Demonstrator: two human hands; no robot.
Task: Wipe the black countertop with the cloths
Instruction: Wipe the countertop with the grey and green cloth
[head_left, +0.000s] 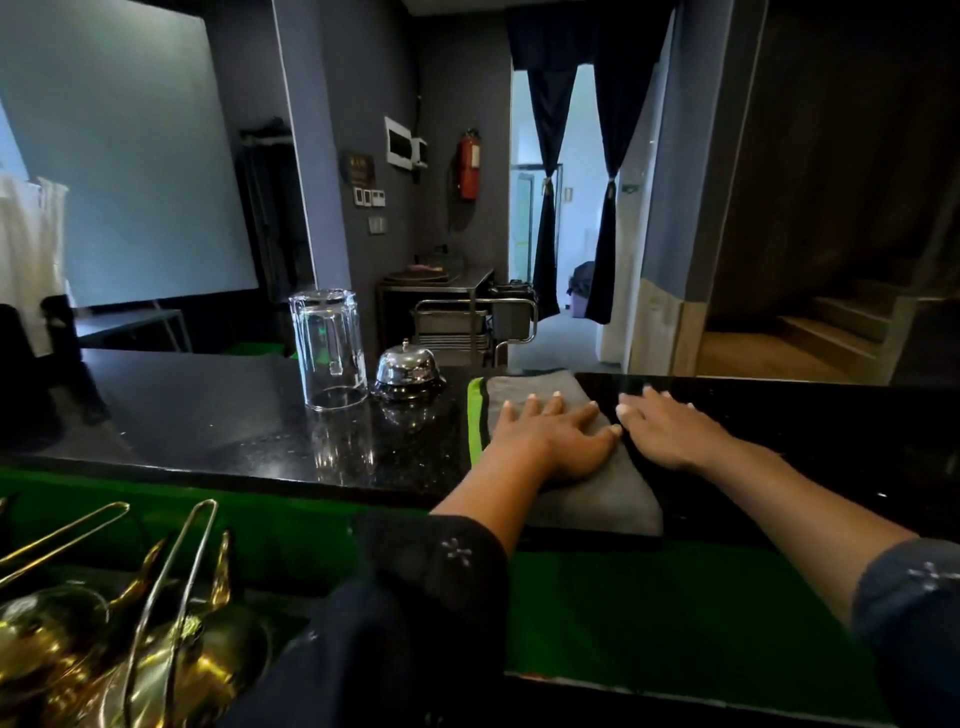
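Cloth (582, 488), grey with a green left edge, lay folded flat on the glossy black countertop (208, 415). Left hand (556, 441) pressed it with fingers spread; right hand (670, 431) rested flat just beside it.

**On the black bench**

Glossy black bench (208, 415) across the view. Upturned clear glass (328, 349) stands on it, a chrome call bell (407, 373) just beside. Right of those, a grey cloth (582, 467) with a green edge lies flat, reaching the near rim.
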